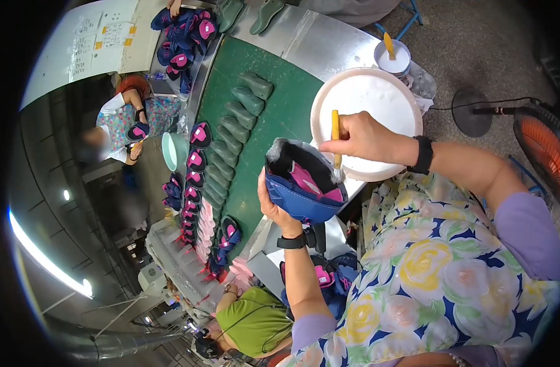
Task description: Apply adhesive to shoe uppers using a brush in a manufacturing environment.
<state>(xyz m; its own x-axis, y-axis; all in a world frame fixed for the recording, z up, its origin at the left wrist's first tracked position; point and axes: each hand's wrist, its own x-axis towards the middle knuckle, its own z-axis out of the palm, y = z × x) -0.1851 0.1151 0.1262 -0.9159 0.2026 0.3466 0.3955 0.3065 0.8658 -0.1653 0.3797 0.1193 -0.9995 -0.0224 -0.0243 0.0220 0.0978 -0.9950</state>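
My left hand (280,211) is wrapped round a blue shoe upper (307,199) with a dark inside and a pink lining, its opening turned up toward me. In my right hand (365,140) is a brush (336,125) with a yellow handle, pinched between thumb and fingers. The brush's bristles touch the upper's edge on the right side, where whitish wet stuff shows along the rim. Just behind my right hand stands a wide round tub (320,92) of white liquid or paste, partly covered by that hand and forearm.
Green shoe lasts (237,129) line the green belt (286,92), beside a row of blue and pink shoe uppers (196,160). A small white pot (395,61) with a yellow-handled tool stands behind the tub. More uppers (323,275) lie by my left forearm. A fan (543,147) stands right; co-workers work nearby.
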